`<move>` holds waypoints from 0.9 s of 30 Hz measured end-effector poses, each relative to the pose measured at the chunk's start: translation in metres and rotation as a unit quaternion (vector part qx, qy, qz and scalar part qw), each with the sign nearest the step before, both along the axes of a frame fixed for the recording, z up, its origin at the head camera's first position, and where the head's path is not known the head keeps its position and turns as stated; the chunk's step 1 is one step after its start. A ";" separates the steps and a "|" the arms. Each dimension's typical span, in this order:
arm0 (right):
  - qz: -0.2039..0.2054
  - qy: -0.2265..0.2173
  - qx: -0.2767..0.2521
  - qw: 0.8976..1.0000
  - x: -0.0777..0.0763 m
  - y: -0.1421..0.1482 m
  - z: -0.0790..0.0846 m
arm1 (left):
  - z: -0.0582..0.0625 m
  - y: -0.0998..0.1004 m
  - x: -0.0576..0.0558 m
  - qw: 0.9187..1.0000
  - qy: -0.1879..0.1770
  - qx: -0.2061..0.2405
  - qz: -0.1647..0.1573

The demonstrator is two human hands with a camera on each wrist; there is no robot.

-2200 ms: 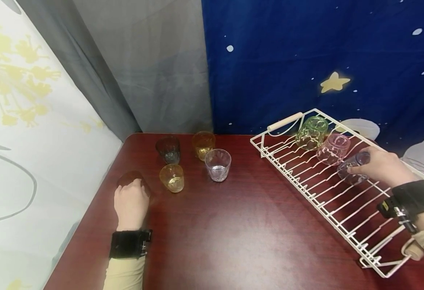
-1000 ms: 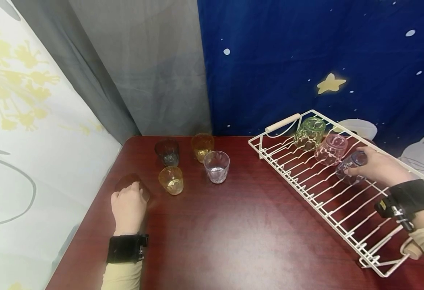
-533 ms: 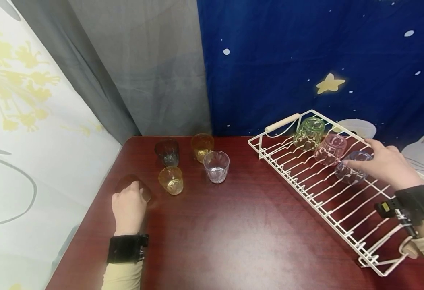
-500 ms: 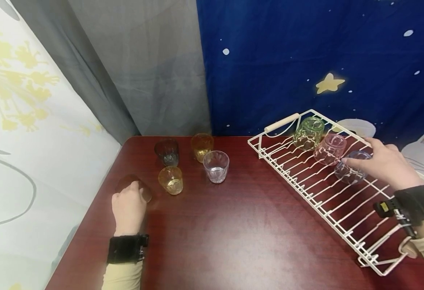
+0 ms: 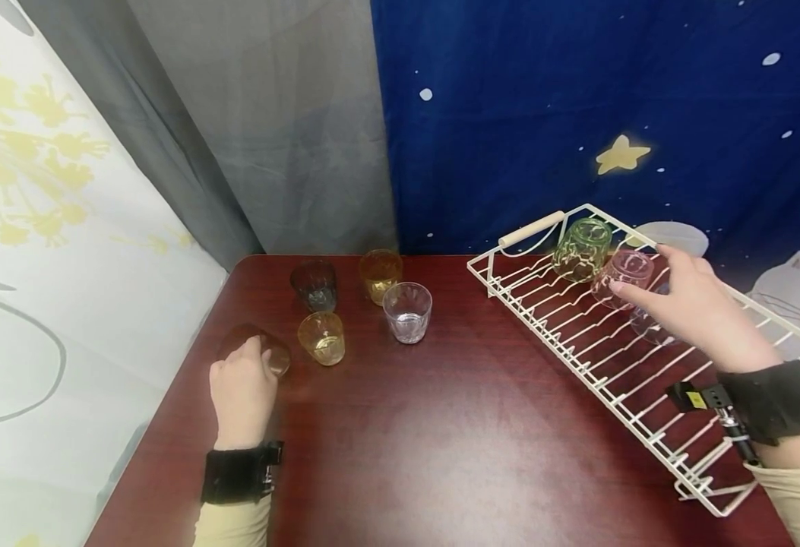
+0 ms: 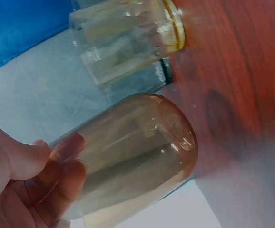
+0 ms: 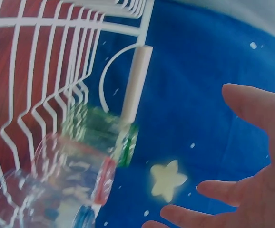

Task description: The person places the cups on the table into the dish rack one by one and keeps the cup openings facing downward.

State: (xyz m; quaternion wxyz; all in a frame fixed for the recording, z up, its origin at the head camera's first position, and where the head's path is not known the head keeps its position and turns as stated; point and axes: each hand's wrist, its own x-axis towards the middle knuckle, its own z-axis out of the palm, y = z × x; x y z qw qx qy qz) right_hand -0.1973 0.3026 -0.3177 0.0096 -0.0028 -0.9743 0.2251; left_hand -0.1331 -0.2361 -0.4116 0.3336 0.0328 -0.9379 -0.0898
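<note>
My left hand pinches a transparent brown glass at its rim, at the left of the table. In the left wrist view thumb and fingers grip the rim, and the glass base points towards the tabletop. In the head view the hand covers much of the glass. My right hand is spread above the white wire rack, holding nothing. Under it a blue glass stands upside down on the wires, partly hidden in the head view. A pink glass and a green glass stand upside down beyond it.
Beside the left hand stand a dark grey glass, a yellow glass, an amber glass and a clear glass, all upright. The rack has a wooden handle. Curtains hang behind the table.
My right hand has let go of the blue glass and moved up and left, away from it. The left hand stays in place, with the brown glass tilting slightly more.
</note>
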 end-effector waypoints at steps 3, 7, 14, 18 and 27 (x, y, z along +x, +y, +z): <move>0.011 0.021 -0.009 1.000 0.001 -0.009 0.002 | 0.004 0.003 0.002 1.000 0.009 0.002 -0.004; 0.023 0.034 -0.012 0.999 0.005 -0.021 0.004 | 0.009 0.007 0.006 1.000 0.012 0.008 -0.008; 0.037 0.021 -0.024 0.999 0.014 -0.048 0.013 | 0.018 0.016 0.011 0.999 0.008 0.029 -0.016; 0.049 0.017 -0.032 0.998 0.020 -0.065 0.014 | 0.024 0.024 0.014 0.998 0.012 0.056 -0.032; 0.079 0.042 -0.067 0.994 0.032 -0.101 0.010 | 0.034 0.050 0.017 0.990 0.010 0.115 -0.079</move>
